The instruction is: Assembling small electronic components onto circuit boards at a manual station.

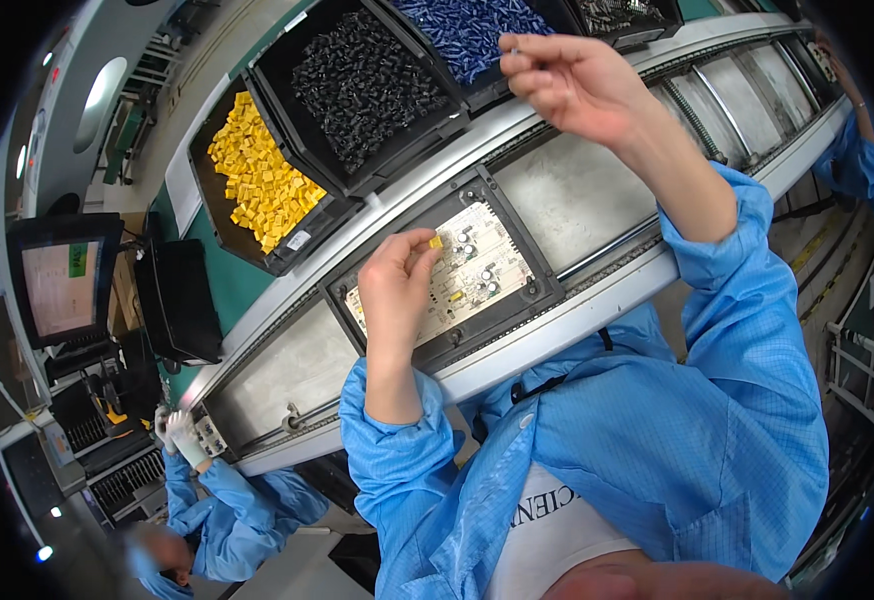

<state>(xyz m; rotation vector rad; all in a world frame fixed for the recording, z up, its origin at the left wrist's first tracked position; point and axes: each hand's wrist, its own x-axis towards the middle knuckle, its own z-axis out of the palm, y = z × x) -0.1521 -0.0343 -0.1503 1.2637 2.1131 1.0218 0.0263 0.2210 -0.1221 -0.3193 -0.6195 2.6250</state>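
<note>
Over the pale circuit board [498,249], my left hand [394,285] pinches a small yellow block-shaped component [437,242] between thumb and fingertips. The board lies in a black frame carrier [547,291] and bears small round capacitors and another yellow part [457,296]. Raised near the bin of blue parts [472,35], my right hand [577,88] has its thumb and fingers pinched together. Something tiny may be between those fingertips, too small to make out.
A bin of yellow blocks [262,175] and a bin of black components [365,85] stand beyond the conveyor rail [397,215]. Another bin [627,12] holds metallic parts. At left are a monitor [60,285] and a co-worker's gloved hands [185,436].
</note>
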